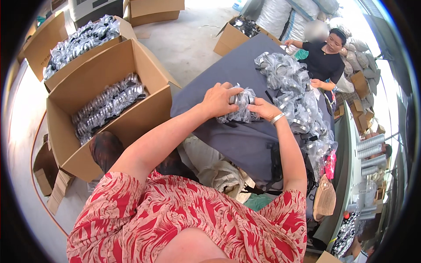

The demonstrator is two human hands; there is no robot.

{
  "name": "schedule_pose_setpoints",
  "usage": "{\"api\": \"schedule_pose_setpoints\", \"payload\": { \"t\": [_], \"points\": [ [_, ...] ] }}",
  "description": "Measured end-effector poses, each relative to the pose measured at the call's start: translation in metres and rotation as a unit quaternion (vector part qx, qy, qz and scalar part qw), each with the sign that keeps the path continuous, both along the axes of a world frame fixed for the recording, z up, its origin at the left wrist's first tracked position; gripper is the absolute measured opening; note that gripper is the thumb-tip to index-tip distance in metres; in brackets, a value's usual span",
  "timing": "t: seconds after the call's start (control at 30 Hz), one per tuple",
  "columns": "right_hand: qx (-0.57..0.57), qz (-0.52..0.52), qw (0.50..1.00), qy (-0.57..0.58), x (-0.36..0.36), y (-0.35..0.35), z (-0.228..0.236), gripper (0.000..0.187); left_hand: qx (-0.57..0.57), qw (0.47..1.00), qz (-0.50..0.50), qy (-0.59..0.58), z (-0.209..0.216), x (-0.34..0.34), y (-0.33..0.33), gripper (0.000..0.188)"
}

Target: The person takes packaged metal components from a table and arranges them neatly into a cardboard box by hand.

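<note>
My left hand (219,101) curls over the top of a small cluster of bagged pieces (239,115) on the grey-covered table. Each piece is wrapped in clear plastic, with silvery rounded parts and dark ends; their exact kind is not clear. From the other side my right hand (265,109), with a pale band at the wrist, closes its fingers on the same cluster. Beyond it, a long heap of similar bagged pieces (285,72) runs along the table's right side. In an open cardboard box (70,103) on my left, more of them lie in neat rows.
A second carton (39,55) behind the box is heaped with bagged pieces. Another box (226,39) of dark items stands past the table (219,136). A co-worker (324,61) in black is at the far right edge. A woven tan bag (324,199) hangs near my right elbow.
</note>
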State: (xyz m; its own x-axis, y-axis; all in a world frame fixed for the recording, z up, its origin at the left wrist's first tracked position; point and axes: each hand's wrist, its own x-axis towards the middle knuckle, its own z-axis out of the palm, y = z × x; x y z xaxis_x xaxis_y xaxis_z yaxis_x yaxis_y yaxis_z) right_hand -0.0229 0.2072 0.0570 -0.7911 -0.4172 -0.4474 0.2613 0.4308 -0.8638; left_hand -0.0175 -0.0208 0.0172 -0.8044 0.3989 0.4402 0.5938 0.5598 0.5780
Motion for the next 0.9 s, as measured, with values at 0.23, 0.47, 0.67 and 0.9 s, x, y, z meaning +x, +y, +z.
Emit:
{"api": "schedule_pose_setpoints", "payload": {
  "t": [0.23, 0.47, 0.67, 0.9],
  "points": [
    [0.017, 0.101, 0.989, 0.111, -0.004, -0.009, -0.009, 0.035, 0.020, 0.998, 0.024, 0.048, -0.001, 0.005, -0.004, 0.075],
    [0.105, 0.142, 0.972, 0.154, -0.002, -0.007, -0.013, 0.036, -0.129, 0.983, 0.042, -0.126, 0.032, 0.012, -0.003, 0.079],
    [-0.017, 0.058, 0.990, 0.125, 0.008, -0.013, -0.025, 0.034, -0.110, 0.987, -0.004, -0.121, 0.020, 0.002, -0.004, 0.077],
    [0.207, 0.075, 0.960, 0.171, 0.008, -0.035, -0.011, 0.022, -0.069, 0.988, 0.012, -0.135, 0.017, 0.005, -0.024, 0.076]
  ]
}}
